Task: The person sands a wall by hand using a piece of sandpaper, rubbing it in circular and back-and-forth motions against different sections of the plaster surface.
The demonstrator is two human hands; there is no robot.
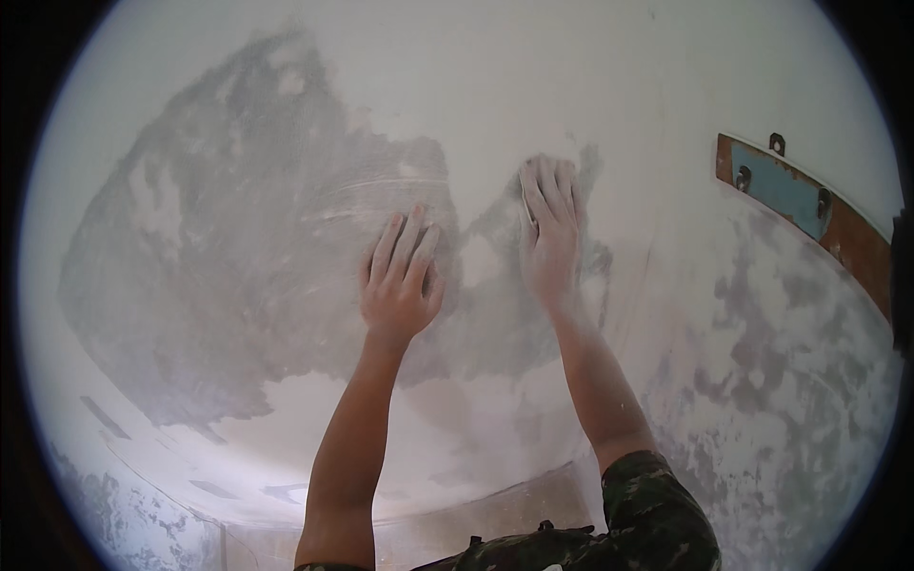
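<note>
My left hand point(402, 275) lies flat against a grey patch point(250, 214) on the pale wall, its fingers slightly spread and nothing seen in it. Higher and to the right, my right hand point(551, 221) presses on the same wall with its fingers together. Along that hand's left edge shows the rim of a thin, dusty sheet point(531, 214), possibly sandpaper; most of it is hidden under the palm and fingers. Pale dust coats both hands. Faint scratch lines run across the grey patch above my left fingers.
On the right, a wooden hook rail point(857, 250) with a worn blue part and metal hooks is fixed to the wall. Below it, the wall surface point(778, 371) is blotchy and flaking. A brownish panel or lower wall section point(528, 503) shows at the bottom.
</note>
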